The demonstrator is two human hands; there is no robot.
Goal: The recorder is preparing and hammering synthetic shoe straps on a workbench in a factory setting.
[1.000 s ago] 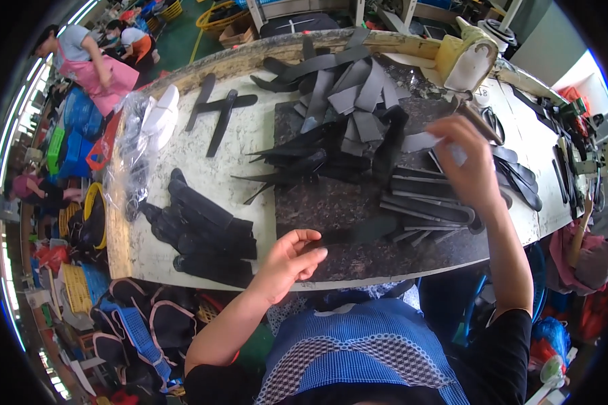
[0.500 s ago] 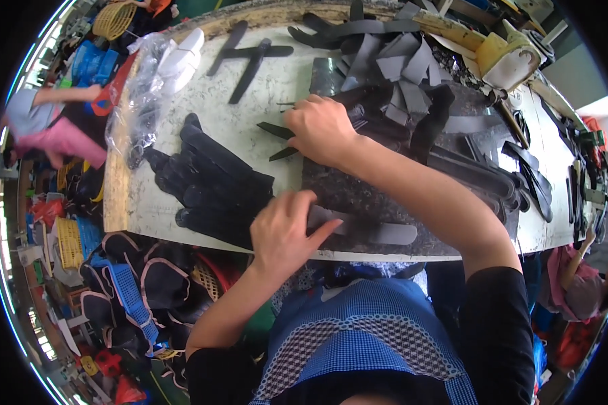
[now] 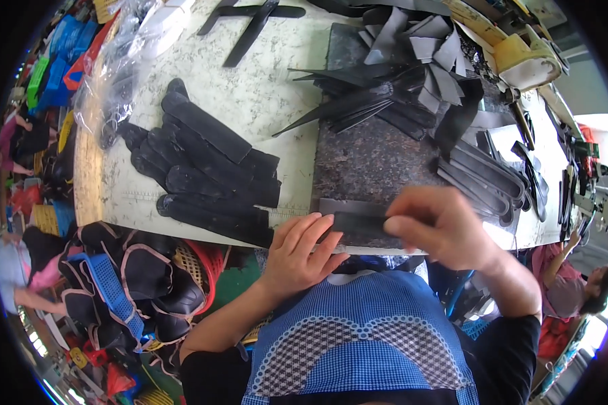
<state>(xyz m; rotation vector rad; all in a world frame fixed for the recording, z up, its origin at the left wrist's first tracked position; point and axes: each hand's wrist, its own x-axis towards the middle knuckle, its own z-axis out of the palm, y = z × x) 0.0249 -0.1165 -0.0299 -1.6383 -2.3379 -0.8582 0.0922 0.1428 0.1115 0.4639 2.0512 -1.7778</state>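
At the near edge of the dark stone slab (image 3: pixel 378 158) lies a grey strip (image 3: pixel 352 206) with rounded-end pieces nearby. Over it, a narrower black strip (image 3: pixel 360 224) is laid lengthwise. My right hand (image 3: pixel 436 226) pinches the black strip's right end between thumb and fingers. Stretched out, the fingers of my left hand (image 3: pixel 300 253) rest at the left end of the strips, palm down. Left of that hand, several black strips with rounded ends (image 3: pixel 206 162) fan out in an overlapping pile. A bundle of pointed black strips (image 3: pixel 368 101) sits on the slab's far part.
Grey offcuts (image 3: pixel 425 47) heap up at the back. Stacked grey strips (image 3: pixel 483 175) lie right of the slab, and a yellowish container (image 3: pixel 527 61) stands beyond. Clear plastic wrap (image 3: pixel 115 81) covers the table's left edge. Below left is a blue basket (image 3: pixel 111 287) among black padded pieces.
My right hand has come back from the far bundle to the near edge with a black strip, now over the grey one. My left hand's fingers have straightened. The view has shifted.
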